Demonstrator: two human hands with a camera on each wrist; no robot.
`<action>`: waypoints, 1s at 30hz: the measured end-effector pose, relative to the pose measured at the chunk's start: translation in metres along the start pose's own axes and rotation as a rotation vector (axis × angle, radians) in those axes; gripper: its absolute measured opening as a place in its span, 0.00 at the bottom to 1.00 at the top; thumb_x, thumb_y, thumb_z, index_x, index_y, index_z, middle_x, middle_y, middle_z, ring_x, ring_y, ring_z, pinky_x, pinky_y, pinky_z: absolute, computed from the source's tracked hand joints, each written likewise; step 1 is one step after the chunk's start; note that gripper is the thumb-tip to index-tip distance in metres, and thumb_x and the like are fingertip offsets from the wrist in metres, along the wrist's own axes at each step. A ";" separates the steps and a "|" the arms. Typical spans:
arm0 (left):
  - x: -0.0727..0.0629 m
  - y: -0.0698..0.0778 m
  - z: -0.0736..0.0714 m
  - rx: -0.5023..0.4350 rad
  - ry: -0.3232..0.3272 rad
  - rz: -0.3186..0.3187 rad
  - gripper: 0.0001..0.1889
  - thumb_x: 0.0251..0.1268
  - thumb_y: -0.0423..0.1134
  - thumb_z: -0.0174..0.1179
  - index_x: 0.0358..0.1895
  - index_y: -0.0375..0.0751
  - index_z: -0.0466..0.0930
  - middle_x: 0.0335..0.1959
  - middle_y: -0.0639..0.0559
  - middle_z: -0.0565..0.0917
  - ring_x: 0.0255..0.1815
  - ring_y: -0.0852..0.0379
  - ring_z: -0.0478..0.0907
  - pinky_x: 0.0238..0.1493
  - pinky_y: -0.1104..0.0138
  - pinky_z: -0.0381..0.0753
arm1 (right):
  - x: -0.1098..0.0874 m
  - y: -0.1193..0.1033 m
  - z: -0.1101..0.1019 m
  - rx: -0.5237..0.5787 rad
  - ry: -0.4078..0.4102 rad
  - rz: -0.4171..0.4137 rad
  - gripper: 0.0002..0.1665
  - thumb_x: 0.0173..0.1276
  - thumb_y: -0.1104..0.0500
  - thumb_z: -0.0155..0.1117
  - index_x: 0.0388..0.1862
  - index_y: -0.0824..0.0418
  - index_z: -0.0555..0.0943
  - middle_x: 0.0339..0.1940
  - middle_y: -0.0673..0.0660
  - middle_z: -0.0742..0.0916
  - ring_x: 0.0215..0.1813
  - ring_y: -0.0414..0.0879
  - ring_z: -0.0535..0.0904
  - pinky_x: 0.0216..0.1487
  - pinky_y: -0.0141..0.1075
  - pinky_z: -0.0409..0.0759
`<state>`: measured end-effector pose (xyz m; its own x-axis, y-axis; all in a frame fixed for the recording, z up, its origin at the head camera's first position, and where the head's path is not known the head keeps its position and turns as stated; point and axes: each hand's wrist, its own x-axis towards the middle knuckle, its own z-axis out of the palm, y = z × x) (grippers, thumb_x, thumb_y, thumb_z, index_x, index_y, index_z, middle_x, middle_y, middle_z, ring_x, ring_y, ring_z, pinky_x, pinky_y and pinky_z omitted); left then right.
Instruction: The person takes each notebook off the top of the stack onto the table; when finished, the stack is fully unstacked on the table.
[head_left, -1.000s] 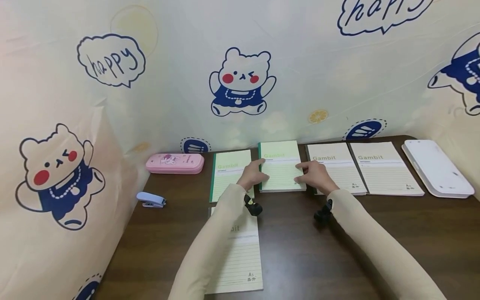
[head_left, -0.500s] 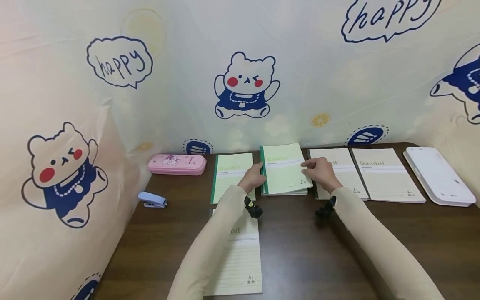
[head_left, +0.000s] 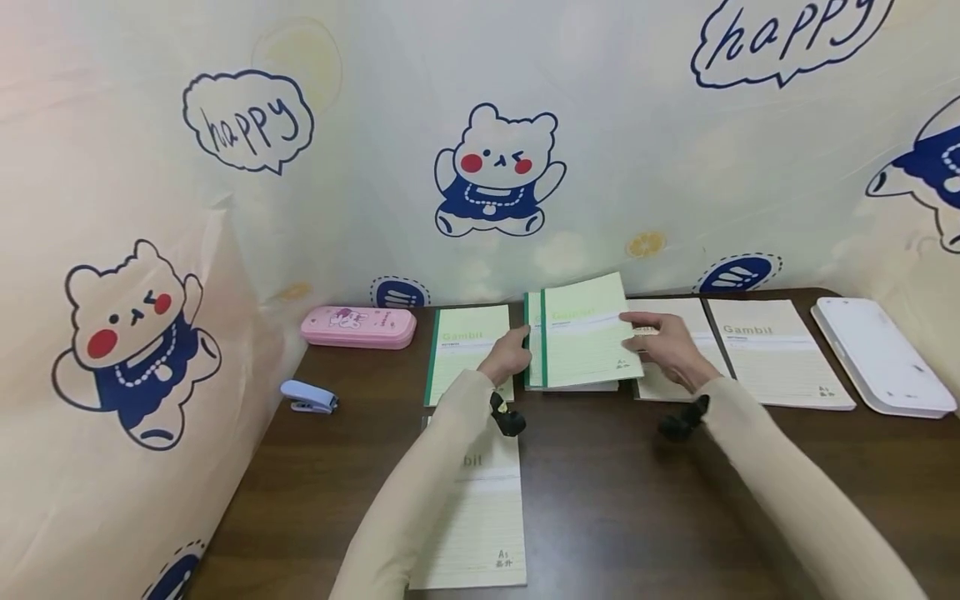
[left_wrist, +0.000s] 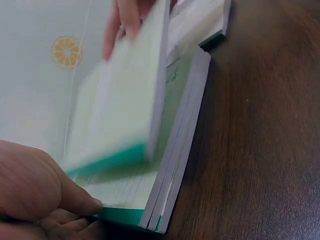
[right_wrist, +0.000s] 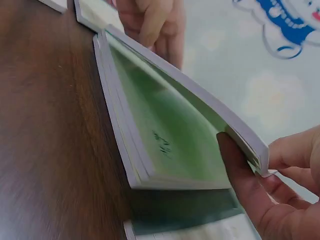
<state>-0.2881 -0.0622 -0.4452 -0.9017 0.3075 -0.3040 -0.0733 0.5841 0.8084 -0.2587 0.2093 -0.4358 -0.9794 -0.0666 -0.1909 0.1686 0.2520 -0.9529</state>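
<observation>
My right hand (head_left: 667, 342) pinches the right edge of a pale green notebook (head_left: 588, 333) with a dark green spine, thumb underneath in the right wrist view. This notebook is raised and tilted over a stack of similar notebooks (left_wrist: 175, 155). At the stack's spine side, my left hand (head_left: 506, 354) grips the edge, its thumb on the green spine in the left wrist view. Another green-spined notebook (head_left: 468, 321) lies left of the stack, partly behind the left hand. A cream notebook (head_left: 487, 517) lies nearer, partly covered by the left sleeve.
Two cream notebooks, the outer one (head_left: 780, 358) fully seen, lie side by side to the right. Beyond them is a white case (head_left: 881, 354). A pink pencil case (head_left: 358, 327) and a blue stapler (head_left: 309, 397) are at the left. A printed cloth (head_left: 585, 150) hangs behind the table.
My right hand has lifted the top notebook off the stack and shifted it right, exposing the green spine below. My left hand has stayed at the stack's left edge.
</observation>
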 end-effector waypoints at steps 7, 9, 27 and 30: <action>0.003 0.003 0.002 0.068 0.009 0.019 0.35 0.67 0.23 0.40 0.78 0.40 0.47 0.79 0.45 0.51 0.79 0.47 0.47 0.52 0.59 0.65 | -0.094 0.012 -0.032 0.091 -0.044 -0.018 0.37 0.65 0.65 0.65 0.72 0.62 0.66 0.63 0.54 0.75 0.39 0.35 0.82 0.43 0.33 0.83; 0.003 0.003 0.001 0.054 0.000 0.014 0.35 0.68 0.23 0.40 0.78 0.41 0.47 0.79 0.45 0.50 0.80 0.47 0.46 0.52 0.59 0.65 | -0.124 0.021 -0.030 0.117 -0.051 -0.003 0.36 0.63 0.65 0.66 0.71 0.60 0.68 0.55 0.47 0.81 0.33 0.36 0.83 0.39 0.33 0.84; 0.003 -0.002 0.001 0.001 0.004 -0.018 0.35 0.67 0.22 0.39 0.78 0.42 0.46 0.79 0.45 0.49 0.80 0.46 0.44 0.61 0.57 0.65 | -0.181 0.060 0.048 -0.568 -0.015 -0.292 0.25 0.55 0.68 0.72 0.55 0.64 0.83 0.34 0.51 0.80 0.28 0.31 0.71 0.28 0.27 0.73; 0.004 0.001 0.001 -0.001 0.009 -0.019 0.35 0.67 0.22 0.39 0.78 0.42 0.47 0.79 0.46 0.50 0.80 0.46 0.44 0.70 0.56 0.62 | -0.182 0.057 0.049 -0.651 -0.014 -0.379 0.25 0.54 0.69 0.72 0.53 0.67 0.83 0.33 0.52 0.77 0.27 0.30 0.69 0.27 0.27 0.72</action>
<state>-0.2910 -0.0599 -0.4460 -0.9040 0.2896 -0.3146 -0.0910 0.5887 0.8032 -0.0650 0.1887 -0.4665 -0.9549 -0.2737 0.1153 -0.2841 0.7286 -0.6232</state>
